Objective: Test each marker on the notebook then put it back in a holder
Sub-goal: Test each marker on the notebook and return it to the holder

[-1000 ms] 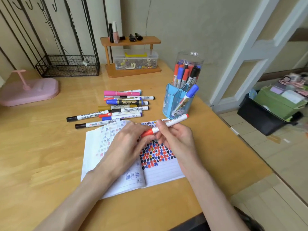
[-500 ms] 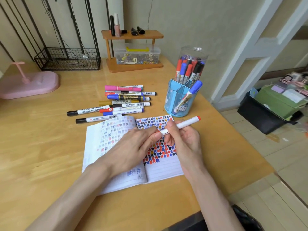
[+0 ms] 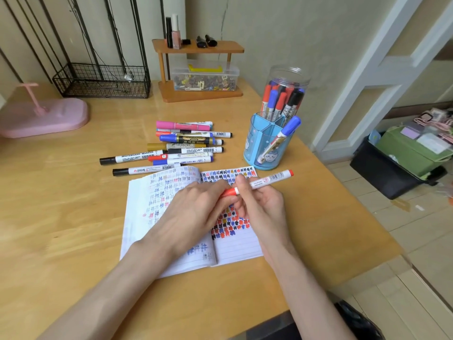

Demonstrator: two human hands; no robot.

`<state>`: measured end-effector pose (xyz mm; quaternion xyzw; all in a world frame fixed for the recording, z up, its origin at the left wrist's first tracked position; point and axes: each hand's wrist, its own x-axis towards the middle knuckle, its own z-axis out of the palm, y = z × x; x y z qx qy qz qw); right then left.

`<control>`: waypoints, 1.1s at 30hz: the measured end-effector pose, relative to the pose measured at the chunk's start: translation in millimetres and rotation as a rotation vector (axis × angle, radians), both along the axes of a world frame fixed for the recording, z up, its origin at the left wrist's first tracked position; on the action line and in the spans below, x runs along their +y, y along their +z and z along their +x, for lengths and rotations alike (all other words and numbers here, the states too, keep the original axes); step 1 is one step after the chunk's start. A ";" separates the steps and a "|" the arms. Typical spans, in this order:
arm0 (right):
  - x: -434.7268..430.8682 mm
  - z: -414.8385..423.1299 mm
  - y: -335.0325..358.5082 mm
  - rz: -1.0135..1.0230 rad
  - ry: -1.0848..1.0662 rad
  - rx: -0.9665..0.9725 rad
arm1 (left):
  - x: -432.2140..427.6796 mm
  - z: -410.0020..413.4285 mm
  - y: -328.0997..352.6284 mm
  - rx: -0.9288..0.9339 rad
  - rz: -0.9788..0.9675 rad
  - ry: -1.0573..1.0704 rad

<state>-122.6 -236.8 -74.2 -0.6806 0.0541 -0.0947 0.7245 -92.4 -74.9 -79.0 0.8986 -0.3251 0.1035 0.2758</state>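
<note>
Over the open notebook (image 3: 152,217), whose pages carry many coloured test marks, I hold a white marker (image 3: 268,179) with red ends. My right hand (image 3: 262,207) grips its barrel. My left hand (image 3: 193,212) pinches the red cap (image 3: 229,192) at the marker's left end; I cannot tell whether the cap is seated or just off. A blue divided holder (image 3: 255,153) stands beyond the notebook with a blue-capped marker (image 3: 282,138) leaning in it. Behind it, a clear jar (image 3: 289,74) holds several markers.
Several loose markers (image 3: 186,146) lie in a pile left of the blue holder. A pink stand (image 3: 44,116), a black wire basket (image 3: 103,82) and a small wooden shelf (image 3: 198,47) over a plastic box line the back. The table edge (image 3: 362,212) drops off at the right.
The red cap, hidden inside my left fingers half a second ago, shows again at the marker's left end. Both hands have stayed over the notebook.
</note>
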 end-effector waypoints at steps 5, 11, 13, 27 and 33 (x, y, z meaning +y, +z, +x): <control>-6.1 1.1 -0.9 -0.049 0.021 -0.001 | -1.0 -2.9 2.0 -0.007 0.047 -0.066; -10.6 -2.4 -0.6 -0.046 0.080 -0.015 | 2.2 -0.2 8.8 0.301 -0.107 -0.189; -10.7 -4.1 0.5 -0.049 0.094 -0.023 | 5.0 -0.5 14.2 0.383 -0.126 -0.234; -10.6 -2.3 -2.8 -0.059 0.056 -0.037 | 3.2 -1.6 4.9 0.042 0.055 -0.149; -11.5 -4.2 -0.2 -0.082 0.067 -0.003 | -5.5 -4.3 3.6 -0.115 0.110 -0.134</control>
